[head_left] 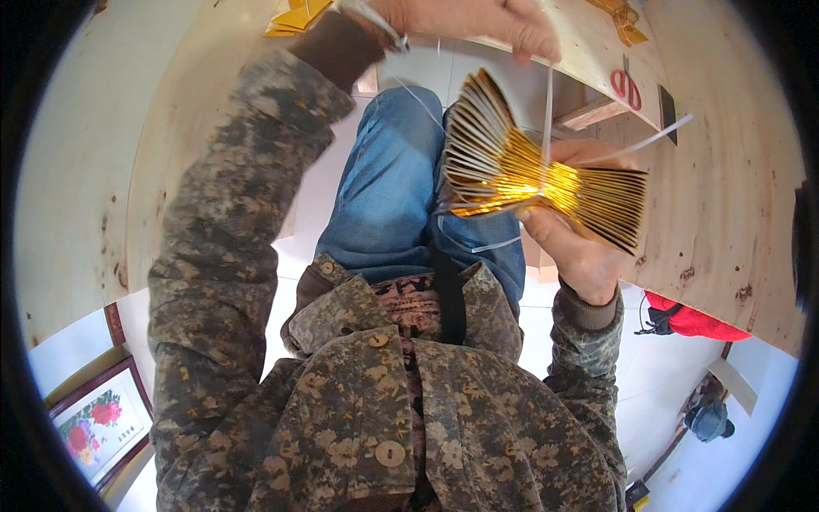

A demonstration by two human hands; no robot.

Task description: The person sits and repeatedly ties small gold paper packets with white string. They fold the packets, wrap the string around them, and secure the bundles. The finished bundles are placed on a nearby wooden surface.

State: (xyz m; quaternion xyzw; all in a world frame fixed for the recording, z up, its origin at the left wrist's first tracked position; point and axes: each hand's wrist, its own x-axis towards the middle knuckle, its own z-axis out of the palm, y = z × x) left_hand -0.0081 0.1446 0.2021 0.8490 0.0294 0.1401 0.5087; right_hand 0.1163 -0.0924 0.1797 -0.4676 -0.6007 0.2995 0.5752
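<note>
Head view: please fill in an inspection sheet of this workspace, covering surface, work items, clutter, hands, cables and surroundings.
Surface: pale wooden tabletop with dark knots, on both sides of the person.
Work items: gold pleated bundle, fanned at both ends; white strip at its narrow middle.
Clutter: red-handled scissors and gold pieces at upper right; more gold at upper left.
Hands: right hand grips the bundle; left hand, blurred, is by the strip's upper end, grip unclear.
Cables: nothing seen that is clearly one.
Surroundings: framed flower picture lower left; red item lower right.
</note>
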